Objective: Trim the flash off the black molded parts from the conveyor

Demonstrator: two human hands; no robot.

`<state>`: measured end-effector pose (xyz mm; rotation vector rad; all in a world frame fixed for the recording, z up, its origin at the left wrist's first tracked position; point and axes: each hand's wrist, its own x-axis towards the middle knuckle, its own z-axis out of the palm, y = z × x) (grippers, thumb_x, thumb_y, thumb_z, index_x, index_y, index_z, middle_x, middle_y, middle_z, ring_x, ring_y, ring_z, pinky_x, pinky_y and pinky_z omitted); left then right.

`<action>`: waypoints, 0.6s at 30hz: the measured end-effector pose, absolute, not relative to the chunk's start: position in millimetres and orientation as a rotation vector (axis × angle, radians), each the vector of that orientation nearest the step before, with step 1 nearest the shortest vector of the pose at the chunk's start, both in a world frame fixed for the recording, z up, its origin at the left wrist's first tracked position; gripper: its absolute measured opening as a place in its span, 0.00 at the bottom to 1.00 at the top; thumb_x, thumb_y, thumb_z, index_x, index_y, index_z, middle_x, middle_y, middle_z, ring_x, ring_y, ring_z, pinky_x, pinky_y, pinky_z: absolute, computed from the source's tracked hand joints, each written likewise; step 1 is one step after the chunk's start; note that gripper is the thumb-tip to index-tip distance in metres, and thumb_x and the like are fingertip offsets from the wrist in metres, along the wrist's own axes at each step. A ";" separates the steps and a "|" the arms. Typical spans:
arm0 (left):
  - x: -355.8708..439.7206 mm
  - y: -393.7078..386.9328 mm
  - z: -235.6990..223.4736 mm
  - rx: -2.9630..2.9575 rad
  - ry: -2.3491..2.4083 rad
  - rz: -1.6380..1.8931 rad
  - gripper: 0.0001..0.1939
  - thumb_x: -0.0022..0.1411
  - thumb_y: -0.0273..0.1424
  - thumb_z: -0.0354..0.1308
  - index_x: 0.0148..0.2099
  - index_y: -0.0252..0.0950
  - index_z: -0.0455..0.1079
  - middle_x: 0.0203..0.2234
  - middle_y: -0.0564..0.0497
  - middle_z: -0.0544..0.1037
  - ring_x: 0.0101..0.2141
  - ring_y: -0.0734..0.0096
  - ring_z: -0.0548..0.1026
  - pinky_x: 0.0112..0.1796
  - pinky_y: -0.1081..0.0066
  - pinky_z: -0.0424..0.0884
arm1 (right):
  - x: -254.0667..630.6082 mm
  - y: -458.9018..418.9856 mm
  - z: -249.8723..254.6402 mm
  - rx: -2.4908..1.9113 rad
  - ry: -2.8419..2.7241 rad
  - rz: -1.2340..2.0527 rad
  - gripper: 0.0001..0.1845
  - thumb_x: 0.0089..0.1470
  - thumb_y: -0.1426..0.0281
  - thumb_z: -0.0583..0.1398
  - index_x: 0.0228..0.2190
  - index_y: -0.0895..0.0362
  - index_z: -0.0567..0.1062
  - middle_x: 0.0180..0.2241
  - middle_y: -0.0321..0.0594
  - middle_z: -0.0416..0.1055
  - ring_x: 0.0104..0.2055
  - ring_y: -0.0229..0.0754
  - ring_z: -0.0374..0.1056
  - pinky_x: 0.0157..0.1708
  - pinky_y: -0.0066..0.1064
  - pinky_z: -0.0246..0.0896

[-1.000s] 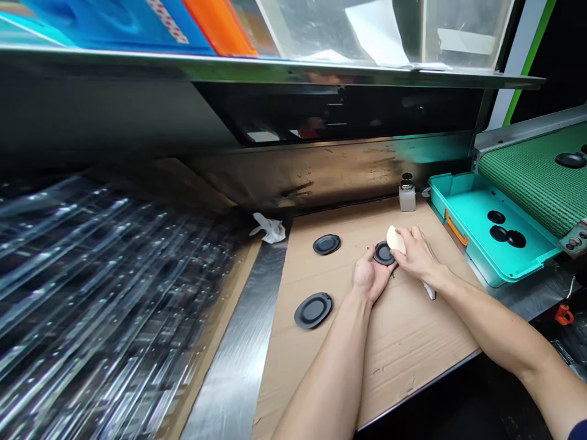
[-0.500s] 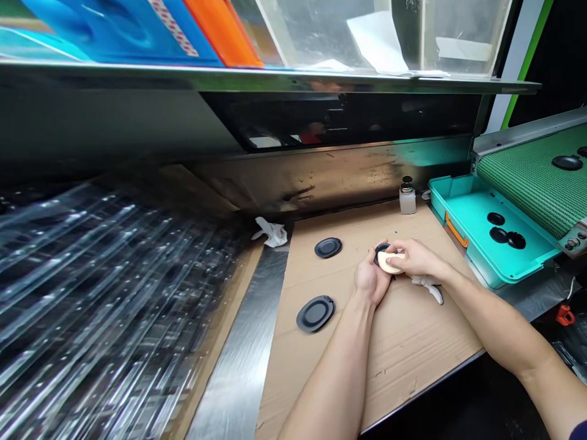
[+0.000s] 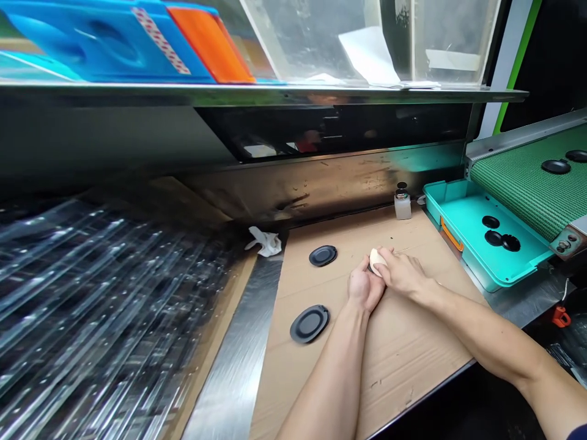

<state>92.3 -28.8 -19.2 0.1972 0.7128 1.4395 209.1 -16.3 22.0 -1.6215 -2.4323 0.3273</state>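
My left hand [image 3: 364,287] is closed around a small black round part [image 3: 370,267], of which only a dark sliver shows. Pressed over that part is a cream-coloured pad, perhaps a sponge [image 3: 377,261], pinched in the fingers of my right hand [image 3: 404,274]. Both hands meet above a cardboard sheet [image 3: 413,342]. Left of them on the cardboard lie two black oval discs, a farther disc [image 3: 323,255] and a nearer, larger-looking disc [image 3: 310,324].
A dispenser bottle [image 3: 402,203] stands at the cardboard's back edge. To the right, a teal tray [image 3: 463,214] with several black discs sits beside a green conveyor belt [image 3: 518,183]. Clear plastic trays [image 3: 101,318] are stacked at left, near a crumpled white cloth [image 3: 266,242]. A metal shelf [image 3: 284,95] overhangs the back.
My right hand has moved the pad left and tilted it more upright over the black part, now mostly covered. The white item behind my right wrist is hidden now. The view has shifted slightly.
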 end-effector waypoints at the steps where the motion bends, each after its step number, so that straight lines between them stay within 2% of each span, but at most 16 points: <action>1: 91.7 -29.1 -19.2 0.199 0.722 1.445 0.21 0.77 0.33 0.40 0.54 0.31 0.73 0.46 0.38 0.82 0.48 0.62 0.81 0.53 0.59 0.77 | 212.4 -13.7 20.9 -1.638 -2.410 0.331 0.19 0.71 0.56 0.48 0.56 0.49 0.67 0.47 0.44 0.79 0.45 0.49 0.75 0.40 0.34 0.62; 8: 82.5 -33.9 -20.9 0.289 0.748 1.412 0.20 0.73 0.39 0.44 0.54 0.34 0.72 0.50 0.38 0.80 0.49 0.53 0.80 0.49 0.50 0.76 | 249.6 13.4 5.8 -1.829 -2.160 0.283 0.23 0.70 0.57 0.48 0.61 0.50 0.65 0.51 0.46 0.78 0.50 0.51 0.75 0.43 0.36 0.62; 11: 87.5 -36.9 -22.5 0.509 0.842 1.487 0.20 0.68 0.40 0.53 0.55 0.35 0.71 0.52 0.37 0.78 0.50 0.54 0.80 0.52 0.53 0.74 | 253.0 15.3 0.8 -1.848 -2.174 0.296 0.23 0.70 0.57 0.48 0.61 0.50 0.66 0.51 0.46 0.78 0.51 0.52 0.75 0.44 0.37 0.63; 13: 95.1 -42.3 -22.3 0.813 1.009 1.607 0.25 0.63 0.40 0.63 0.59 0.36 0.69 0.54 0.38 0.77 0.54 0.55 0.77 0.56 0.55 0.71 | 252.4 14.8 -0.1 -1.847 -2.184 0.298 0.23 0.70 0.57 0.48 0.61 0.50 0.66 0.52 0.47 0.78 0.52 0.52 0.74 0.46 0.37 0.63; 15: 103.2 -50.6 -20.2 1.216 1.187 1.717 0.37 0.57 0.38 0.70 0.65 0.39 0.64 0.56 0.39 0.76 0.58 0.56 0.74 0.61 0.57 0.67 | 251.8 14.8 0.0 -1.852 -2.188 0.296 0.24 0.70 0.57 0.48 0.61 0.51 0.65 0.53 0.48 0.77 0.52 0.51 0.74 0.47 0.37 0.63; 18: 111.0 -63.0 -15.1 1.717 1.366 1.777 0.47 0.56 0.36 0.73 0.72 0.42 0.55 0.57 0.41 0.76 0.58 0.56 0.74 0.61 0.55 0.67 | 252.3 16.1 0.0 -1.869 -2.188 0.296 0.24 0.70 0.56 0.48 0.61 0.51 0.66 0.52 0.48 0.77 0.52 0.52 0.74 0.47 0.38 0.63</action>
